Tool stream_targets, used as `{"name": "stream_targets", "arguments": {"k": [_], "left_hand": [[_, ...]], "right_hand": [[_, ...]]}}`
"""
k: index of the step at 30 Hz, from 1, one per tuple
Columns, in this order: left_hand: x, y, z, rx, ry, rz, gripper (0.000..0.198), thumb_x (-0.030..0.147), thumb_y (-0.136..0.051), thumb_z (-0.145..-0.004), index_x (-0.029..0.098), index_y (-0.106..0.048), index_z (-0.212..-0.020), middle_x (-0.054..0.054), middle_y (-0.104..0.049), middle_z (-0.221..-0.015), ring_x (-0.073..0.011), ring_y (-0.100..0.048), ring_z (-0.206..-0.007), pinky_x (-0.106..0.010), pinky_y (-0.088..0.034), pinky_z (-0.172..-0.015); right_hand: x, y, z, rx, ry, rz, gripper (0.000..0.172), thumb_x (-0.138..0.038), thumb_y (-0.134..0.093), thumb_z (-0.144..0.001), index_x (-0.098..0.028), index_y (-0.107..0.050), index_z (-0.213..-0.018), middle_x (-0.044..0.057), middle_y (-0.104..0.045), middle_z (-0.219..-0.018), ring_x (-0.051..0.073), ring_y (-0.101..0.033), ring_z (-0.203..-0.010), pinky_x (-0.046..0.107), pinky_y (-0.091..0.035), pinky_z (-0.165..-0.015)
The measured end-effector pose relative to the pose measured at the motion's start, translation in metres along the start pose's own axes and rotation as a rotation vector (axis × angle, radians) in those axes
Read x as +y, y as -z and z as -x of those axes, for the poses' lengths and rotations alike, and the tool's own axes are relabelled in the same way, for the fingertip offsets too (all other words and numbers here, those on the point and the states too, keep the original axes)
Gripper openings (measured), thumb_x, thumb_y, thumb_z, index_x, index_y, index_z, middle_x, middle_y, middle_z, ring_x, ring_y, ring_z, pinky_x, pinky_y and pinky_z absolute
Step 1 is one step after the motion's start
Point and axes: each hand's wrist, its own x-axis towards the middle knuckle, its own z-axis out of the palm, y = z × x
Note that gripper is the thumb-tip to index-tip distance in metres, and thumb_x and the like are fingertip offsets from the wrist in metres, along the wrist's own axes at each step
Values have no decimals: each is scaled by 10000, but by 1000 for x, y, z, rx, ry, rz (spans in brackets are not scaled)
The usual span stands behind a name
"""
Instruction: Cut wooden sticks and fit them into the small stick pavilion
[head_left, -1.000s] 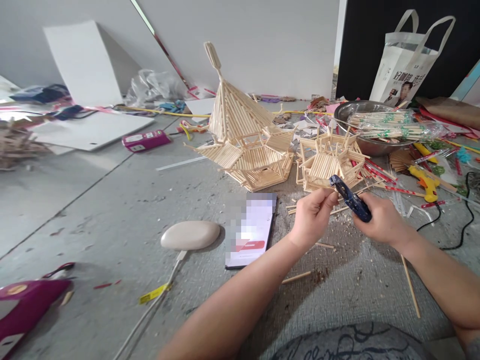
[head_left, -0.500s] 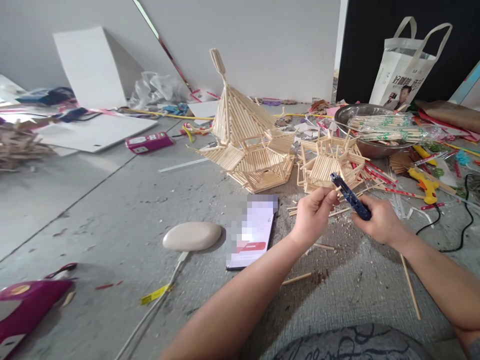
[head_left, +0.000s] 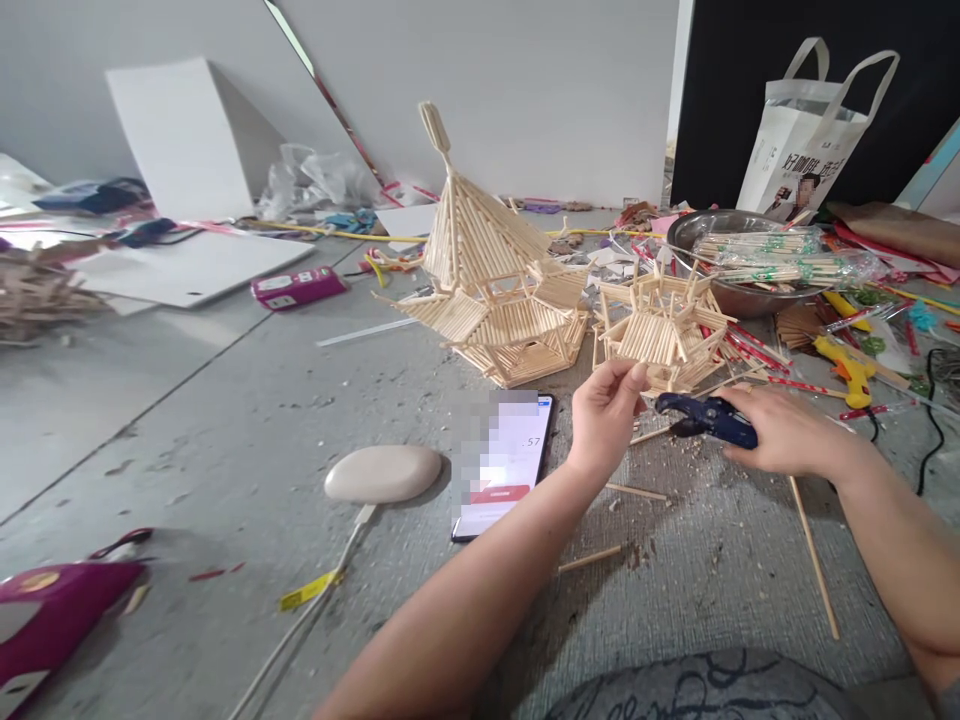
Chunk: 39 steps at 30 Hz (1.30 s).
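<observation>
My left hand (head_left: 609, 412) is closed in a pinch in front of the smaller stick model, with a thin wooden stick mostly hidden by the fingers. Close on its right, my right hand (head_left: 784, 430) grips dark blue pruning shears (head_left: 709, 418), whose beak-like jaws point left toward the pinching fingertips, apart from them. Behind both hands stands the smaller model (head_left: 660, 325), a many-sided frame of pale wooden sticks. Left of it rises a taller stick pavilion (head_left: 487, 240) with a pointed roof and a bundled stick finial.
A lit phone (head_left: 506, 460) and a pale oval device (head_left: 384, 473) with a cable lie left of my arms. Loose sticks (head_left: 814, 560) are scattered on the floor. At right are a metal bowl (head_left: 682, 235) with packs of sticks, a yellow glue gun (head_left: 847, 368) and a paper bag (head_left: 799, 145).
The shears have moved away from the stick and swung from slanting upward to nearly level. My left hand has shifted slightly left, and my right hand has turned with the shears.
</observation>
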Motion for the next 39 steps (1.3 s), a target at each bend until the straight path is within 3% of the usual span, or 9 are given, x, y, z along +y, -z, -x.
{"name": "stream_targets", "arguments": {"k": [5,9,12,15,18,22,30,34,39], "left_hand": [[-1,1,-1,-42,-52,-56,151,326,-600,-761,177,-594,-736,45,-507,-546,-48,-441,-449,-177,-369,-435],[2,0,3,-106,-143,-220,143,306,-572,-784,172,-621,-769,18,-573,-609,-59,-462,-491,-187,-387,-471],[3,-1,6,-171,-280,-413,138,274,-549,-805,168,-634,-786,-8,-616,-648,-80,-507,-551,-202,-408,-521],[2,-3,12,-280,-412,-604,155,254,-523,-825,158,-639,-788,-25,-627,-642,-102,-540,-581,-218,-415,-543],[2,-5,16,-372,-468,-725,182,242,-492,-843,150,-642,-797,-46,-639,-666,-118,-564,-597,-230,-422,-552],[3,-6,17,-371,-421,-688,152,238,-521,-819,163,-644,-770,-34,-642,-657,-113,-562,-588,-225,-423,-548],[-1,-11,21,-264,-66,-166,156,299,-596,-763,155,-649,-792,-41,-640,-726,-114,-589,-654,-232,-484,-588],[1,-15,23,-218,-107,-147,153,315,-597,-765,175,-659,-754,-50,-630,-795,-123,-594,-736,-243,-491,-648],[1,-16,22,-201,-37,-212,164,318,-556,-789,165,-611,-776,11,-576,-593,-77,-520,-488,-199,-420,-468]], "right_hand": [[-8,-31,-10,-117,12,125,561,-438,-673,-607,-158,-558,-1079,140,-619,-1008,310,-570,-950,444,-424,-825],[-12,-36,-12,-22,52,16,709,-530,-686,-599,-166,-525,-1186,186,-514,-1253,353,-479,-1138,516,-355,-940],[-14,-23,-9,179,85,-261,479,-503,-552,-768,-204,-547,-1142,131,-548,-1228,275,-524,-1099,446,-408,-909],[-19,-11,-5,381,19,-552,281,-419,-491,-839,-218,-590,-1009,57,-659,-946,176,-612,-824,338,-479,-753],[-24,-10,-3,384,-54,-708,201,-386,-527,-820,-211,-611,-871,18,-653,-774,139,-588,-669,289,-471,-636],[-28,-17,-7,272,-134,-931,192,-394,-556,-797,-207,-599,-811,-24,-596,-647,102,-541,-578,250,-432,-560],[-49,-29,-15,34,-396,-1868,359,-490,-692,-627,-194,-492,-657,-79,-471,-559,46,-422,-408,187,-333,-366],[-52,-32,-16,35,-382,-1872,365,-506,-685,-631,-195,-496,-653,-82,-454,-534,47,-403,-384,198,-328,-364],[-47,-29,-14,245,-292,-1437,330,-513,-607,-708,-193,-549,-760,-44,-512,-602,68,-453,-456,216,-367,-421]]}}
